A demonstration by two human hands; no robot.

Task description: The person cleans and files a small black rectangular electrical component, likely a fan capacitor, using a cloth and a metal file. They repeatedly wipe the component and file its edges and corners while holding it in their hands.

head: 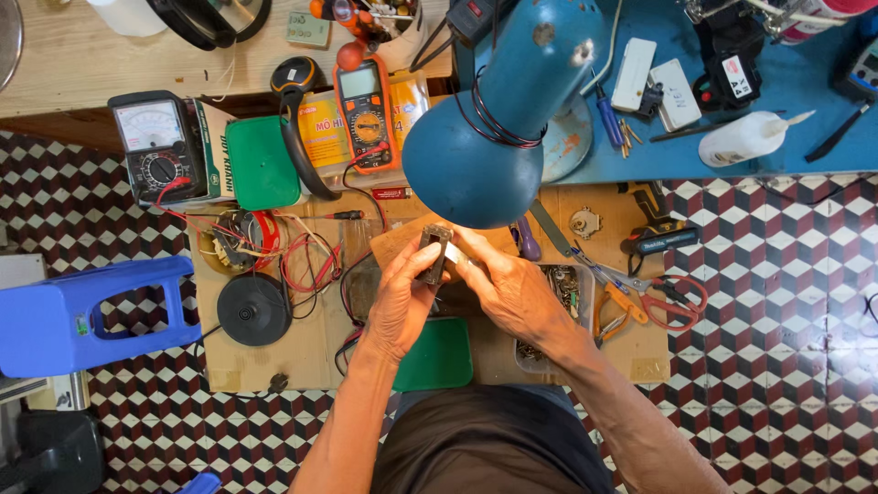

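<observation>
Head view: left hand (400, 306), right hand (517, 291) pinch small dark part (433, 252), likely metal.

A blue lamp (498, 128), orange multimeter (366, 114) and red-handled scissors (672, 302) lie about.

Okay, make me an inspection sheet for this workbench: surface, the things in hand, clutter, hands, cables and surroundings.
Surface: cardboard sheet laid on a checkered tile floor, under a blue desk lamp.
Job's things: small dark rectangular part held up by both hands; detail too small to tell.
Clutter: orange digital multimeter, analog meter, black round disc, red-handled scissors, parts tray, green lid.
Grippers: left hand and right hand, fingers closed on the part.
Cables: red and black leads tangled on the cardboard.
Surroundings: blue plastic stool, blue tabletop.
</observation>
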